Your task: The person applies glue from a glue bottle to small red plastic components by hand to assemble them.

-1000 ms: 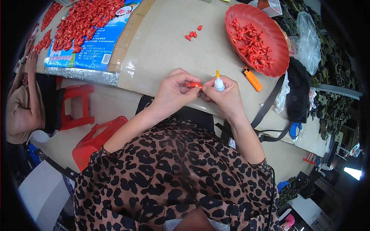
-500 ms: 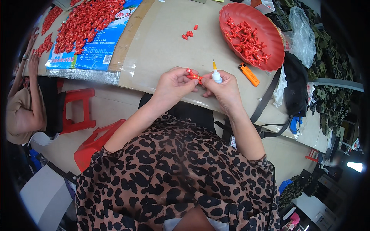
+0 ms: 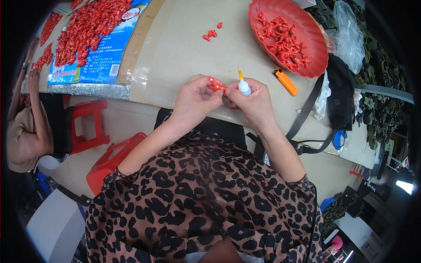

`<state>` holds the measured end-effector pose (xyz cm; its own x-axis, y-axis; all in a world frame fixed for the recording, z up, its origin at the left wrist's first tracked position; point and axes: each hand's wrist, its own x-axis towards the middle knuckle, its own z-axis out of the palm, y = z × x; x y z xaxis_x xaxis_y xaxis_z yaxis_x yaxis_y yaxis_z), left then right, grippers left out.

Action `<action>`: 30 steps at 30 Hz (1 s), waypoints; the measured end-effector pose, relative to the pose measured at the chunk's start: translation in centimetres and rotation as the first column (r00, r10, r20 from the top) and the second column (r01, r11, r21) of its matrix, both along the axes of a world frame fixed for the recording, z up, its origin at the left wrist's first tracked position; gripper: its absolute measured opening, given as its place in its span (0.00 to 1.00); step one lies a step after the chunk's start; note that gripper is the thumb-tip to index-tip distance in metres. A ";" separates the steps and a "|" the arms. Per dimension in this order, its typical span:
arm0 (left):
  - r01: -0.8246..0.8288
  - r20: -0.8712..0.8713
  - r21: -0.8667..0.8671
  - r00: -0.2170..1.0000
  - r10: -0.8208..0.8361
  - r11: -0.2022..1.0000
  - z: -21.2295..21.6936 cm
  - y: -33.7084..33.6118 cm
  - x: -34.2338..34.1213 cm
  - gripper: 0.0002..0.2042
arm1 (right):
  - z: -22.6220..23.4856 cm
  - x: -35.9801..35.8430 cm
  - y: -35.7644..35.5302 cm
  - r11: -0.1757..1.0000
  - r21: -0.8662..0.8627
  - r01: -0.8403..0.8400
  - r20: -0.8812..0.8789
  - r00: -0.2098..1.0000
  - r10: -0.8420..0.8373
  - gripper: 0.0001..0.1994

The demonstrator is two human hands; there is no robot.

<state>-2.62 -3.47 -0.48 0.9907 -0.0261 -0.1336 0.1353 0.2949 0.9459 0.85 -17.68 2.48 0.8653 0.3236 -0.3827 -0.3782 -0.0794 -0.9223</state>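
At the table's near edge, my left hand (image 3: 196, 97) pinches a small glossy red figurine (image 3: 215, 85) between thumb and fingers. My right hand (image 3: 255, 101) is closed around a small white glue bottle (image 3: 244, 89), whose yellow needle tip points up and away from the figurine. The thumb and index finger of that same hand also meet the figurine's right end. Fingers hide part of the piece, so its full shape does not show. Beyond my hands lie several tiny red pieces (image 3: 212, 33) on the table.
A red scalloped bowl (image 3: 323, 59) with many red figurines stands at the far right, an orange lighter (image 3: 287, 83) below it. A black bag (image 3: 340, 92) lies right. Figurines cover a blue printed sheet (image 3: 98, 72) at left, near another person's hand (image 3: 33, 82). Red stools (image 3: 115, 162) stand below.
My hands keep their grip on the figurine and bottle, with only a slight turn of the figurine. The whole view has shifted a little.
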 end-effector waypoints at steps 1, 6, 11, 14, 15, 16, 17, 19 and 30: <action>0.001 -0.004 0.000 1.000 -0.001 1.000 -0.1 0.0 0.0 0.06 | 0.0 0.0 0.1 1.000 0.000 0.001 -0.004 1.000 -0.001 0.05; 0.011 -0.022 -0.029 1.000 -0.011 1.000 -0.1 0.1 0.0 0.07 | -0.3 0.1 0.1 0.999 -0.036 0.006 0.015 1.000 -0.005 0.04; 0.011 -0.006 -0.027 1.000 -0.011 1.000 -0.5 -0.1 0.1 0.06 | -0.2 -0.1 0.2 1.000 -0.015 0.023 0.025 0.999 -0.022 0.04; 0.007 -0.005 -0.034 1.000 -0.008 0.999 -0.3 -0.2 0.1 0.06 | -0.2 -0.2 0.2 0.999 -0.019 0.040 0.037 0.999 -0.039 0.04; 0.005 -0.018 -0.034 1.000 -0.006 0.999 -0.2 -0.3 0.1 0.06 | -0.3 -0.2 0.3 0.998 -0.032 0.047 0.045 0.998 -0.046 0.04; 0.006 -0.009 -0.031 1.000 -0.006 0.999 0.0 -0.2 0.1 0.06 | -0.2 -0.2 0.3 0.998 -0.029 0.048 0.054 0.997 -0.046 0.04; 0.025 -0.016 -0.021 1.000 -0.025 0.999 0.1 -0.2 0.1 0.06 | -0.1 -0.2 0.3 0.998 -0.037 0.043 0.053 0.998 -0.041 0.05; 0.042 -0.016 -0.008 0.999 -0.043 0.999 0.2 -0.1 0.0 0.05 | 0.0 -0.2 0.3 0.998 -0.041 0.038 0.062 0.997 -0.035 0.05; 0.029 -0.013 -0.006 0.999 -0.029 1.000 0.3 -0.3 0.0 0.07 | -0.1 -0.1 0.1 0.999 -0.020 0.037 0.067 0.997 -0.035 0.06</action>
<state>-2.62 -3.81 -0.20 0.9876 -0.0556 -0.1465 0.1565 0.2960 0.9423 0.72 -17.62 2.36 0.9001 0.2840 -0.3303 -0.3189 -0.0870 -0.9438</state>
